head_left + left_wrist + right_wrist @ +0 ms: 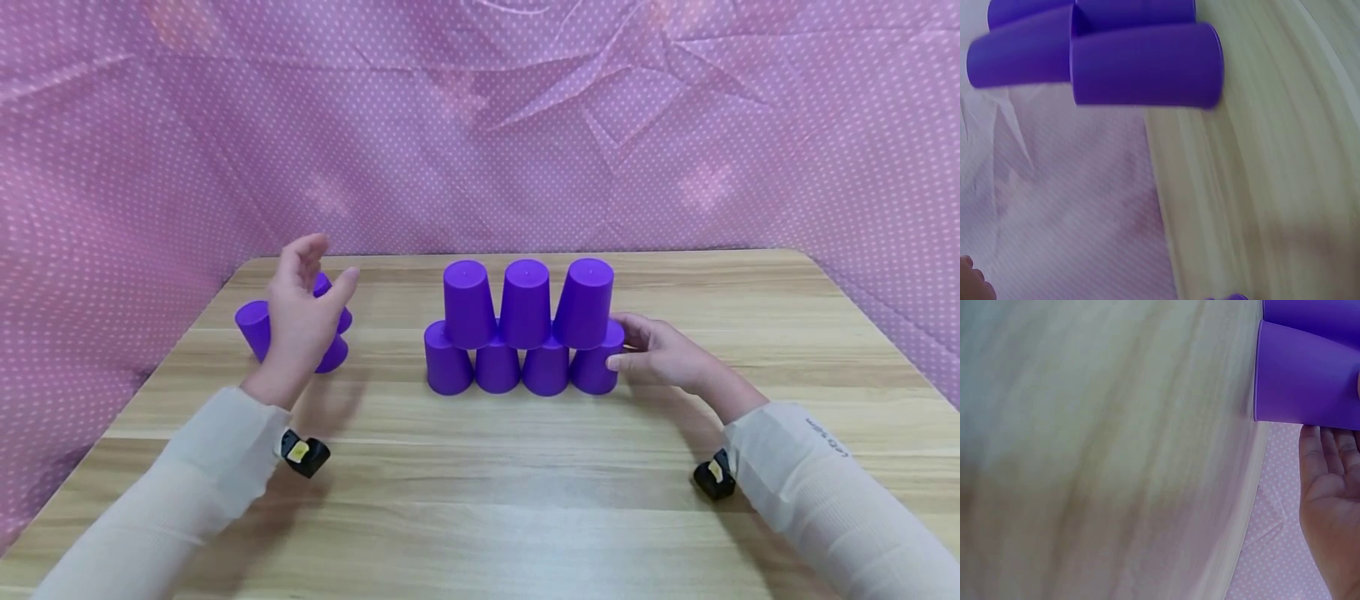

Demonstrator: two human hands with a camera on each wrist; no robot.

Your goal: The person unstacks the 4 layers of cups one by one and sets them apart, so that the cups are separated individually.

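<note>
Purple cups stand upside down in two rows at mid-table in the head view: several in the bottom row and three on top, including an upper middle cup [526, 304]. My right hand [667, 358] is at the right end, holding the rightmost bottom cup [597, 367] between its thumb in front and its fingers behind. That same cup [1304, 378] shows in the right wrist view. Over on the left, my left hand [300, 321] is raised with its fingers spread and nothing in them. It partly hides a few separate cups, among them a tilted purple cup [253, 325].
A wooden table [480, 500] carries all the cups. Behind it hangs a pink dotted cloth [480, 167], running down past the table's sides. Each wrist wears a small black camera, such as the left one [306, 454].
</note>
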